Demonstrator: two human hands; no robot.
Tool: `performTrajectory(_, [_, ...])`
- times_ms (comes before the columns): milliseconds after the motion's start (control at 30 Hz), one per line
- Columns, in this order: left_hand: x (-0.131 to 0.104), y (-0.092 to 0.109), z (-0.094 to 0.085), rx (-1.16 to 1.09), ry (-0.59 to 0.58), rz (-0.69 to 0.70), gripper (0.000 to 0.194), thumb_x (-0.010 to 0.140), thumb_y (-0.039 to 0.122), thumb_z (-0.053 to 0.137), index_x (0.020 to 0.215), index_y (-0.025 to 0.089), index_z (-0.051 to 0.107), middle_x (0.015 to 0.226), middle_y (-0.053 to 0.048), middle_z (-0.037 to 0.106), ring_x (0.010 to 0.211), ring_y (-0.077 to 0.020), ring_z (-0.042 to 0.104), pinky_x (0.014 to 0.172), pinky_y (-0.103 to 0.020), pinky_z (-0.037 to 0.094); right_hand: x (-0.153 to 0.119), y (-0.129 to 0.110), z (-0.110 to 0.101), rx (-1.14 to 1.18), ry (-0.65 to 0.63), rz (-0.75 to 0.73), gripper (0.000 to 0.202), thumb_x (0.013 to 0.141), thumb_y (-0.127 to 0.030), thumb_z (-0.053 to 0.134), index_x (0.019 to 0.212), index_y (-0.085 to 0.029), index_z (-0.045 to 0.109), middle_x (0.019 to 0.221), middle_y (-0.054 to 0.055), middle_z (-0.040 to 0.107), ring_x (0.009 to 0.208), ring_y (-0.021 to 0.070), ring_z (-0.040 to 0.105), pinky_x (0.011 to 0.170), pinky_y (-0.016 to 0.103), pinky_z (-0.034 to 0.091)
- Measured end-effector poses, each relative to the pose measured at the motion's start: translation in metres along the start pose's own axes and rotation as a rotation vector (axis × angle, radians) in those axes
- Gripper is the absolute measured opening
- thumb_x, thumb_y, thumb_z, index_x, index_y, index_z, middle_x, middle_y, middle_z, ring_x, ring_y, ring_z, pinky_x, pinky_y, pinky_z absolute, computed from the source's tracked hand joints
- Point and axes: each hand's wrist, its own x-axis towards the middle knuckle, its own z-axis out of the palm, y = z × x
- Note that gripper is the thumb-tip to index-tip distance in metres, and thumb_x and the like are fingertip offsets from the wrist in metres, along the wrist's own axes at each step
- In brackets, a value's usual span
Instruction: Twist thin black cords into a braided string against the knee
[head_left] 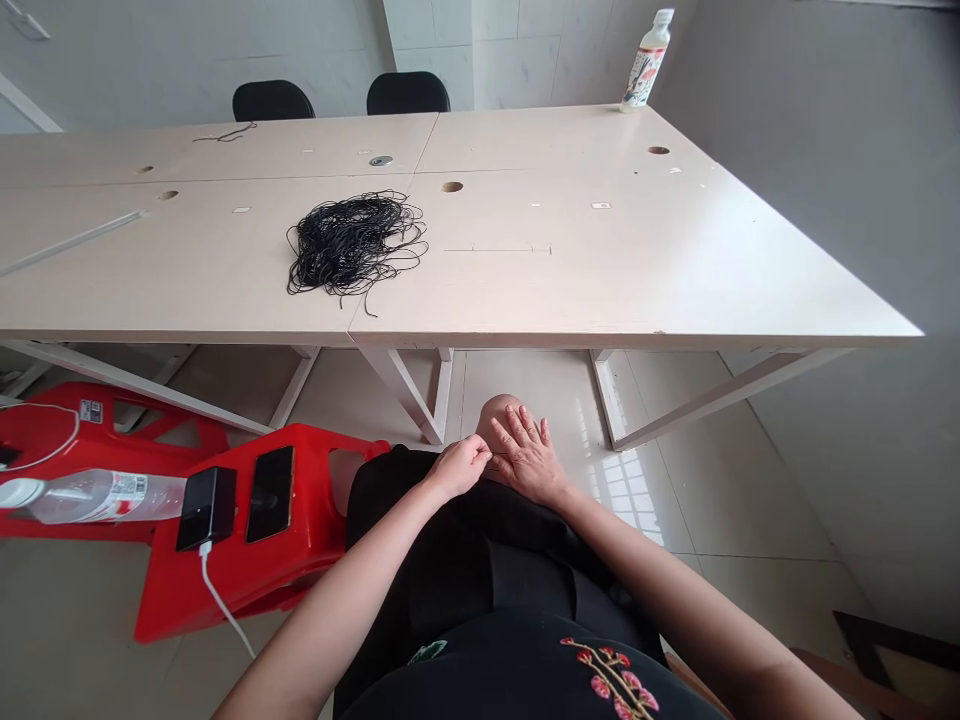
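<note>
My left hand [463,466] is closed in a pinch near my bare knee [496,410]; whatever it pinches is too small to make out. Beside it, my right hand [529,458] lies flat on the knee with its fingers spread, its thumb side close to the left fingertips. A loose tangle of black cord [349,243] rests on the pale table [675,290], beyond both hands and to the left.
Left of my legs, a red stool [300,580] bears a phone [270,493], a black device [207,508] with a white cable and a lying plastic bottle [112,496]. An upright bottle [646,62] stands at the table's far right corner. Two black chairs are behind the table.
</note>
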Motion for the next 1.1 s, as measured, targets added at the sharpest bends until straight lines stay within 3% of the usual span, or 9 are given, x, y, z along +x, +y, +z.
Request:
performTrajectory(200, [-0.004, -0.011, -0.019, 0.026, -0.004, -0.023, 0.021, 0.082, 0.035, 0.041, 0.08, 0.021, 0.055, 0.065, 0.001, 0.057, 0.061, -0.0145, 0.051, 0.058, -0.025, 0.034, -0.01, -0.007, 0.005, -0.013, 0.033, 0.147, 0.074, 0.087, -0.06, 0.025, 0.144, -0.013, 0.022, 0.151, 0.012, 0.01, 0.139, 0.0299, 0.008, 0.107, 0.056, 0.014])
performTrajectory(367, [-0.007, -0.018, -0.025, 0.041, -0.058, 0.002, 0.022, 0.083, 0.036, 0.041, 0.081, 0.021, 0.057, 0.067, 0.0, 0.059, 0.063, -0.0148, 0.052, 0.059, -0.025, 0.035, -0.011, -0.005, 0.005, -0.004, 0.046, 0.242, 0.084, 0.081, -0.069, 0.029, 0.145, -0.016, 0.016, 0.152, 0.015, 0.005, 0.139, 0.0339, 0.005, 0.104, 0.06, 0.015])
performTrajectory(633, [0.028, -0.022, -0.032, 0.058, -0.062, -0.001, 0.024, 0.084, 0.037, 0.041, 0.087, 0.02, 0.058, 0.067, -0.001, 0.057, 0.064, -0.0155, 0.052, 0.056, -0.025, 0.034, 0.04, 0.013, -0.012, 0.124, -0.069, 0.364, 0.084, 0.074, -0.079, 0.022, 0.144, -0.035, 0.007, 0.153, 0.01, 0.0, 0.138, 0.0367, -0.001, 0.096, 0.071, 0.014])
performTrajectory(933, [0.059, -0.025, -0.05, 0.025, -0.136, -0.028, 0.027, 0.082, 0.041, 0.042, 0.085, 0.02, 0.059, 0.07, -0.001, 0.058, 0.066, -0.0159, 0.053, 0.057, -0.025, 0.036, 0.086, 0.027, -0.015, 0.112, -0.141, 0.428, 0.085, 0.073, -0.079, 0.013, 0.144, -0.034, 0.0, 0.153, 0.011, 0.001, 0.138, 0.0358, -0.005, 0.096, 0.072, 0.006])
performTrajectory(1100, [0.072, -0.033, -0.049, -0.014, -0.133, -0.039, 0.023, 0.081, 0.038, 0.045, 0.085, 0.02, 0.059, 0.082, -0.003, 0.063, 0.075, -0.0172, 0.056, 0.062, -0.025, 0.037, 0.109, 0.036, -0.009, 0.109, -0.217, 0.44, 0.085, 0.074, -0.079, 0.012, 0.145, -0.032, 0.006, 0.152, 0.013, 0.007, 0.137, 0.0378, -0.003, 0.094, 0.074, 0.002])
